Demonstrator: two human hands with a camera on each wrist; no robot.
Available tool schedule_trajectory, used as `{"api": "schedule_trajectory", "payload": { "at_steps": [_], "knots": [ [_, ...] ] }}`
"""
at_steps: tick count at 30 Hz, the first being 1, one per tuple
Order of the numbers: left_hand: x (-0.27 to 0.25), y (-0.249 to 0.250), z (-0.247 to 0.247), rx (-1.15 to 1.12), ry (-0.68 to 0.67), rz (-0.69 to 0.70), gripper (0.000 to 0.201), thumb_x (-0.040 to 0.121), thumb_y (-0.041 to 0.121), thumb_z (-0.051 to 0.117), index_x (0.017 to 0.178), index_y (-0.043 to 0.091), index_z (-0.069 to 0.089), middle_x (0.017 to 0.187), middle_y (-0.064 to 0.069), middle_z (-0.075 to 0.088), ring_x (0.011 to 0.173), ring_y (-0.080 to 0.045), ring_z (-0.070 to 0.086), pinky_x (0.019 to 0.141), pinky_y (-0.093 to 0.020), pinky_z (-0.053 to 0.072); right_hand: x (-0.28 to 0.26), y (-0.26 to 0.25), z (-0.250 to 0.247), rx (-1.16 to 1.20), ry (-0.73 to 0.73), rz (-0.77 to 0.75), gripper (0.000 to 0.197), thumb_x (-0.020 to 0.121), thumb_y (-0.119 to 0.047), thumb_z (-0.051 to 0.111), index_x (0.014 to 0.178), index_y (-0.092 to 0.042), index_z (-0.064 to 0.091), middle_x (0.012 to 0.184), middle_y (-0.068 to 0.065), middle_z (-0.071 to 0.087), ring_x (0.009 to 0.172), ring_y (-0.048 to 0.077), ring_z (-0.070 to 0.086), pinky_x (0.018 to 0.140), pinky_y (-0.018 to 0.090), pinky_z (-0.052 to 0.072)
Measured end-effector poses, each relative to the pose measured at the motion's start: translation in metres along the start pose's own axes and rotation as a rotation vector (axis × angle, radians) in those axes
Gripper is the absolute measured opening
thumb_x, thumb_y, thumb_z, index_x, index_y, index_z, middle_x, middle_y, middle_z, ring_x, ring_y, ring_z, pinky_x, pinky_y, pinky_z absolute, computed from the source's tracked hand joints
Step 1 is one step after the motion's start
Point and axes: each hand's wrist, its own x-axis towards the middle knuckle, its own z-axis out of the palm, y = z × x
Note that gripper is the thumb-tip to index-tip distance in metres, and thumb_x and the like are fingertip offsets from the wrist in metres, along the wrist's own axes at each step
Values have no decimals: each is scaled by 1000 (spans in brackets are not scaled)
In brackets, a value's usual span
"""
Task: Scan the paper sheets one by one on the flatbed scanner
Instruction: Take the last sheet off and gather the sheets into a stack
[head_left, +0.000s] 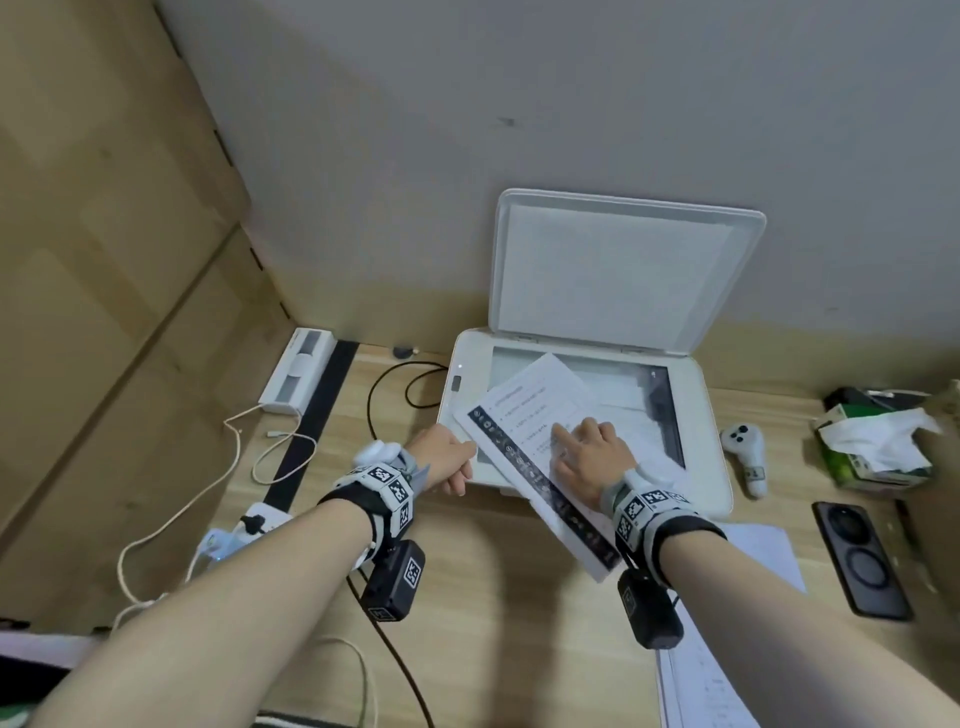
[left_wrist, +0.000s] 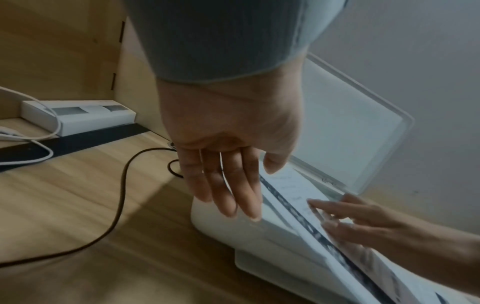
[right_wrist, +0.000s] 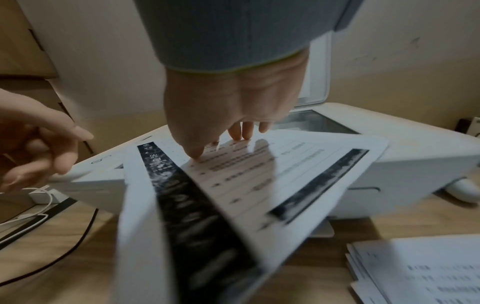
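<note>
Sheet (right_wrist: 233, 185) print blurred, unreadable

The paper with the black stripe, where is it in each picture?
Head: the paper lies crooked across the scanner's glass, in the middle, under the right hand.
Left wrist: lower right, its stripe running down to the corner.
Right wrist: fills the middle and bottom.
Shared landmark: the scanner's raised lid.

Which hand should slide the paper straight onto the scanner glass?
Probably the right hand: its fingers already press on the skewed paper sheet. The left hand is open beside the scanner edge, off the sheet.
</note>
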Motion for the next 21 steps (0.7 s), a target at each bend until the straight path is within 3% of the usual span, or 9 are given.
{"api": "schedule_trajectory", "payload": {
  "at_steps": [4,7,10,14,16,19,21],
  "knots": [
    [-3,-21,23,54,-176,-15,59,95,44,46,70,-2,72,61,-15,71,53,-26,64,62,-25,52,-28,-9,6,-17,27,38,42,100,-48,37,138,-29,38,122,7,46,110,25,42,90,38,42],
    [2,-24,38,9,-196,-25,61,95,53,49,83,-4,69,66,-13,73,56,-25,67,60,-28,53,-41,-13,4,6,39,-8,36,100,-48,37,130,-30,45,115,4,47,106,22,42,87,35,40],
    [0,-18,55,-88,-154,9,50,95,42,58,84,-6,65,72,-15,72,65,-29,73,52,-29,54,-57,-7,3,52,16,-24,31,100,-45,40,125,-30,50,117,2,49,110,21,43,91,34,40],
    [0,-13,64,-98,-127,25,43,96,31,60,86,-10,66,82,-22,72,63,-26,72,59,-33,59,-67,11,-2,141,-34,13,33,99,-37,46,128,-25,52,128,3,48,120,23,41,99,39,41],
    [-1,-10,68,-98,-111,36,40,96,29,60,82,-8,66,81,-24,72,60,-24,71,60,-35,60,-74,29,-2,143,-24,52,31,98,-34,46,127,-23,53,129,4,49,120,23,42,98,40,42],
    [-4,-1,80,-93,-81,31,37,96,29,60,79,-3,65,85,-23,73,71,-27,73,60,-34,60,-89,60,0,167,35,165,29,101,-34,43,121,-17,54,123,5,50,116,24,44,95,41,45],
    [-8,10,96,-95,-69,16,36,96,29,60,82,-4,65,88,-21,73,71,-22,72,57,-32,59,-102,86,4,181,104,250,27,102,-34,41,115,-15,55,117,5,53,109,24,47,88,39,46]
  ]
}}
